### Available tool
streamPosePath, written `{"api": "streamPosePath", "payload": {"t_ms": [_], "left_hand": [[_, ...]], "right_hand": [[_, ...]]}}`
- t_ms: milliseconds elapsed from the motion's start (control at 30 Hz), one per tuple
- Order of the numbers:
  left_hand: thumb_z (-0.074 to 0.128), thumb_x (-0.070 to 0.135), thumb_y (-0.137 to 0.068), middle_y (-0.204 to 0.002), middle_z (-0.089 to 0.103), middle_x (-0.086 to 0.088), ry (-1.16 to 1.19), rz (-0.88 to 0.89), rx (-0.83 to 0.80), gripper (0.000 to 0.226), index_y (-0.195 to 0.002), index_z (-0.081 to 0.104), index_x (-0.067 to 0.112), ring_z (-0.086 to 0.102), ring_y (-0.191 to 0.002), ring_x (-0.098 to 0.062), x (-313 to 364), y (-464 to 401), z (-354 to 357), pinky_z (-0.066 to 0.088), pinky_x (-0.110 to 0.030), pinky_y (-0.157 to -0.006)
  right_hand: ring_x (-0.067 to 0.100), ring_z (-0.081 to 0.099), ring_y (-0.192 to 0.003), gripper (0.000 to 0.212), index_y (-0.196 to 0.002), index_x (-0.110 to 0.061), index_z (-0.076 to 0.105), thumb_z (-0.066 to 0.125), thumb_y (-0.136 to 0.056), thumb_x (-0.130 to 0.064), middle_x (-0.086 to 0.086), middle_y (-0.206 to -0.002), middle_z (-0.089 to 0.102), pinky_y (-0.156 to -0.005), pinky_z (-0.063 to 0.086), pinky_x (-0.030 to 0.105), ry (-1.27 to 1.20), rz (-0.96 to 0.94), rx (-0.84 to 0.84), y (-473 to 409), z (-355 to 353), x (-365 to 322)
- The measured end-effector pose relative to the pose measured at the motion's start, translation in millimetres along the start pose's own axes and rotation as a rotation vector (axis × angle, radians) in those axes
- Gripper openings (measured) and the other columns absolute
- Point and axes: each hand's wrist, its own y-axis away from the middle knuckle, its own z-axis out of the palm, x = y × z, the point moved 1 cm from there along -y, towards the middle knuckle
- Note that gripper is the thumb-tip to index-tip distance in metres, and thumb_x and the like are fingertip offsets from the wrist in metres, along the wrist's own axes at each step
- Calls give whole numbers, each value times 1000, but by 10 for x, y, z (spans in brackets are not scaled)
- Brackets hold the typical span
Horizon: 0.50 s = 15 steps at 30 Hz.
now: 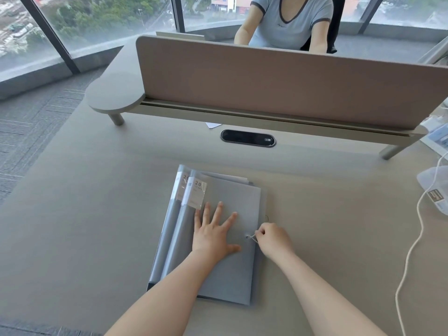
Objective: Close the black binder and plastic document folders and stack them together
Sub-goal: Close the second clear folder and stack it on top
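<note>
**Two hands share the tie-off on a stacked pile**

Several grey folders (228, 270) lie closed in one pile at the centre of the desk (97, 214), their spines fanned out toward 9 o'clock so that two rounded backs and two white labels (197, 194) show side by side. A dark edge peeps out under the pile's near corner at 7 o'clock; that may be the black binder, but I cannot tell for sure.

The left hand (213, 235) lies flat on the top cover with its fingers spread wide, pointing toward 12 o'clock. That broad press likely serves to hold the cover shut and keep the pile from sliding while the other hand works.

The right hand (274, 238) sits at 3 o'clock of the left, fingertips pressed together on a thin string (253, 236) that runs to a small button (247, 237) near the cover's right edge. It appears to be winding the string round the button to fasten the top folder.

A white cable (412, 251) trails down the desk at 3 o'clock, well apart from the pile, so it should not snag.
</note>
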Motion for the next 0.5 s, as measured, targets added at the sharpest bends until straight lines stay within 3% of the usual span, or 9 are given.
{"api": "streamPosePath", "payload": {"t_ms": [100,267,433,500], "left_hand": [[53,75,-78,-166,-15,1,-3,1,1,95,-154,2,48,-18,-151,-36,-3,9,-6,-14,-56,-118],[53,76,-77,-166,-15,1,-9,3,6,96,-154,2,48,-18,-151,-35,-10,10,1,-15,-53,-119],[59,70,-78,-168,-5,-1,-5,38,60,94,-155,15,38,-11,-153,-29,-128,8,-45,-9,-44,-123],[60,66,-80,-168,-3,-4,3,30,104,91,-155,21,32,-10,-153,-27,-212,11,-98,-9,-41,-123]], "right_hand": [[31,65,-96,21,-77,-21,56,52,-94,-33,9,-96,72,-67,39,30,-26,-2,22,-98,-6,-78],[27,61,-79,20,-79,-19,55,60,-90,-34,1,-77,65,-65,42,32,-141,30,77,-140,28,-112],[28,62,-93,23,-105,-15,56,63,-90,-30,1,-92,62,-70,37,30,-330,89,196,-52,12,48],[28,65,-91,21,-101,-16,57,60,-91,-34,-1,-91,64,-72,43,32,-381,136,148,-29,19,65]]}}
